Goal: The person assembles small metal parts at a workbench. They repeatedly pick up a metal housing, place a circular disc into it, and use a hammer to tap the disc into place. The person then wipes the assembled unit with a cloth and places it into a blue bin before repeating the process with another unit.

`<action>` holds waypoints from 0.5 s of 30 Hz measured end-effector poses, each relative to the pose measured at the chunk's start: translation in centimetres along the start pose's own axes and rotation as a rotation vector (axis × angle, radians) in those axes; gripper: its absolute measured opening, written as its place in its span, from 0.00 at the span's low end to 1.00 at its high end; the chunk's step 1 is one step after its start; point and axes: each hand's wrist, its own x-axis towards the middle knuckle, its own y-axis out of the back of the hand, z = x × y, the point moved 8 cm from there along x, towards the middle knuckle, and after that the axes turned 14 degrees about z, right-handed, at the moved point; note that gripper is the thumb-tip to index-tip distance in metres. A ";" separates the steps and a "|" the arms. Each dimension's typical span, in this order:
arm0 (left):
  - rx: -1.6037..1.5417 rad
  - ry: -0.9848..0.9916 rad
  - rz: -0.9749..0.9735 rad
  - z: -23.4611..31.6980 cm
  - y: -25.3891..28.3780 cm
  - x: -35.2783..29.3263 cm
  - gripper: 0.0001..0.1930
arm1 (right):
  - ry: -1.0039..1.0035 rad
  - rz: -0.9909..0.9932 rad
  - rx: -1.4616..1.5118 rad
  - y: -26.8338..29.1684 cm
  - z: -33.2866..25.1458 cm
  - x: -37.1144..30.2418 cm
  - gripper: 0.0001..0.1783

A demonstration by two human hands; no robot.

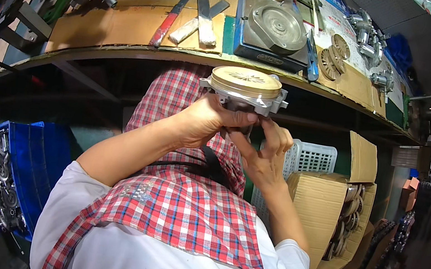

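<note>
Just in front of the bench edge I hold up a silvery metal housing (241, 98) with lugs round its rim. On top of it lies a round brass-coloured disc (247, 78) with slots radiating from its centre. My left hand (208, 117) is closed round the housing's underside from the left, thumb across the near side. My right hand (268, 155) comes up from the right with bent fingers against the lower part of the housing. The fingertips of both hands meet below it, and what they press there is partly hidden.
On the bench stand a round-topped metal fixture (279, 27), a red-handled tool (173, 16), wrapped flat tools (205, 19), slotted discs (333, 57) and metal castings (367, 39). Below are a blue bin of metal parts (33, 162), a carton of discs (314, 206) and a white basket (310, 156).
</note>
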 end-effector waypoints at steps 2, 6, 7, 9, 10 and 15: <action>-0.002 -0.031 0.026 -0.2 -0.1 0.0 0.22 | -0.150 -0.083 0.128 0.2 1.0 -1.6 0.28; 0.073 0.005 0.061 -1.9 1.4 0.7 0.25 | -0.452 -0.043 0.247 0.8 2.5 -3.7 0.23; 0.071 0.006 0.068 -2.5 1.6 1.0 0.24 | -0.568 -0.020 0.307 0.6 3.1 -4.2 0.18; 0.065 0.007 0.085 -3.3 2.1 1.4 0.21 | -0.827 -0.160 0.414 -0.6 3.5 -6.1 0.13; 0.051 0.037 0.104 -3.9 2.3 1.5 0.20 | -1.009 -0.269 0.511 -1.5 3.6 -7.5 0.13; 0.032 0.121 0.158 -5.7 3.3 1.4 0.18 | -1.552 -0.561 1.051 -4.7 1.1 -11.7 0.16</action>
